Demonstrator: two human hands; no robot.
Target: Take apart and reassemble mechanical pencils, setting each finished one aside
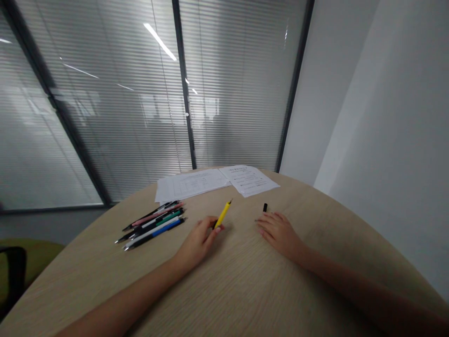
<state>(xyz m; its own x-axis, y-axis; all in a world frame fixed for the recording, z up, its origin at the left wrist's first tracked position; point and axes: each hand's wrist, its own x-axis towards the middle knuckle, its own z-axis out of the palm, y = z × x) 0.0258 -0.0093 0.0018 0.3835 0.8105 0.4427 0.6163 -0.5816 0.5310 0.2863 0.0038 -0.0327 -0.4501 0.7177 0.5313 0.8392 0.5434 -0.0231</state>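
My left hand (199, 239) rests on the round wooden table (245, 290) and pinches a yellow pen (223, 214) that points up and away from me. My right hand (277, 230) lies flat on the table with its fingers stretched out, holding nothing. A small black pen cap (265, 207) stands just beyond its fingertips, apart from them.
Several pens (154, 223) in pink, green, blue and black lie in a row left of my left hand. Printed paper sheets (213, 181) lie at the table's far edge. Glass walls with blinds stand behind. A green chair (21, 267) sits at the left.
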